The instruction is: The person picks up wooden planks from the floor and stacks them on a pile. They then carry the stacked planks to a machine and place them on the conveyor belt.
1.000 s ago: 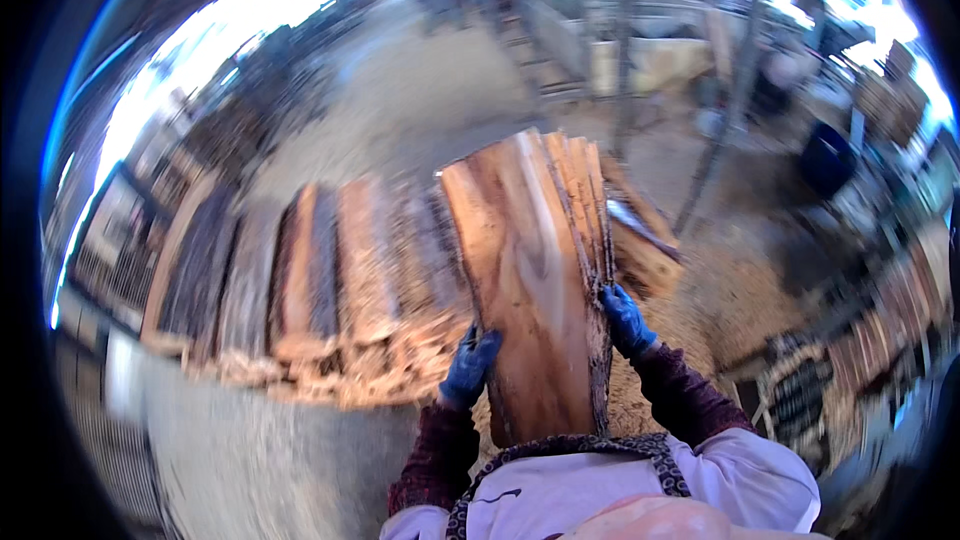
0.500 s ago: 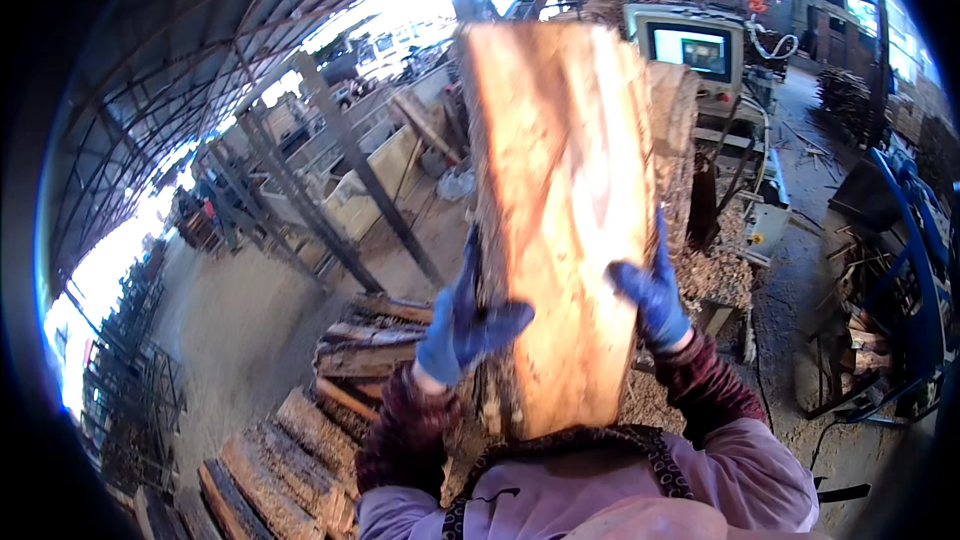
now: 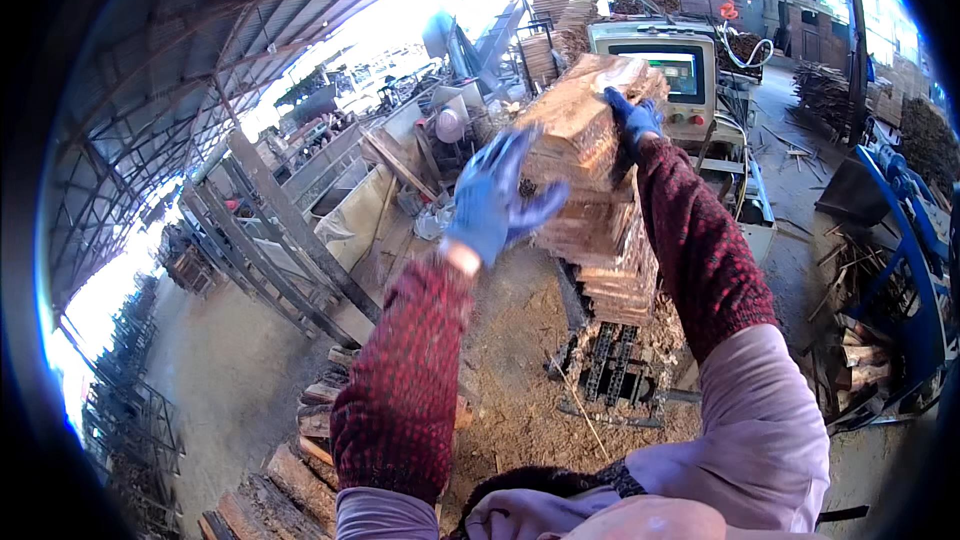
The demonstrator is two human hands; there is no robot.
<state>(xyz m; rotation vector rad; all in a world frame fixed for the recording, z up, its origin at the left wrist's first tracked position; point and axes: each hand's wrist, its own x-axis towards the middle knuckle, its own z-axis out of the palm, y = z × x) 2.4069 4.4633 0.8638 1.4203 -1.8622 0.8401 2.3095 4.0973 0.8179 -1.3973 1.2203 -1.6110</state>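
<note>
A rough wooden slab [image 3: 585, 155] lies on top of a stack of cut wood [image 3: 610, 260] on a machine bed. My right hand [image 3: 632, 118], in a blue glove, rests on the slab's far upper edge. The left hand [image 3: 492, 198], also blue-gloved, is spread open beside the slab's left side, fingers apart, just off or barely touching the wood. Both forearms wear dark red knitted sleeves.
A machine with a screen and control panel [image 3: 668, 68] stands behind the stack. Sawdust covers the ground [image 3: 520, 380]. Split logs [image 3: 300, 470] lie at lower left. A blue machine frame [image 3: 905, 230] is on the right, sloping metal rails [image 3: 280, 230] on the left.
The slab I held upright in both hands has gone forward onto the stack. My left hand has come off it and opened; my right hand moved to its far edge.
</note>
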